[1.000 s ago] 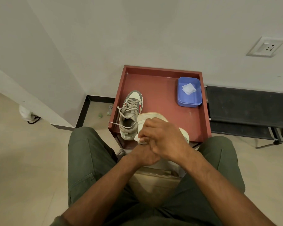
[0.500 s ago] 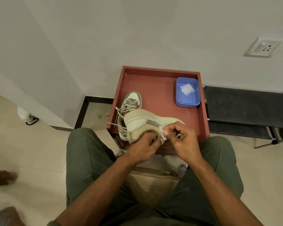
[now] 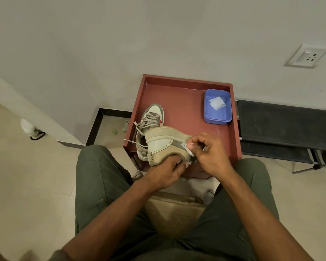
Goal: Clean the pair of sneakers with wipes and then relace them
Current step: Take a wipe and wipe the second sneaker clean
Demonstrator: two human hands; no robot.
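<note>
Over red tray (image 3: pixel 177 102) — sneaker (image 3: pixel 164 144) now tilted sideways — left hand (image 3: pixel 166 172) grips it, right hand (image 3: pixel 209 153) pinches wipe (image 3: pixel 189 149).

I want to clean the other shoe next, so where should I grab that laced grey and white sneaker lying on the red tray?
Grip the laced grey and white sneaker at its heel collar, coming from the near left. It lies upright on the red tray, heel towards the person, opening upward, so fingers could probably hook inside. Its near right side is partly hidden behind the held tan sneaker.
</note>
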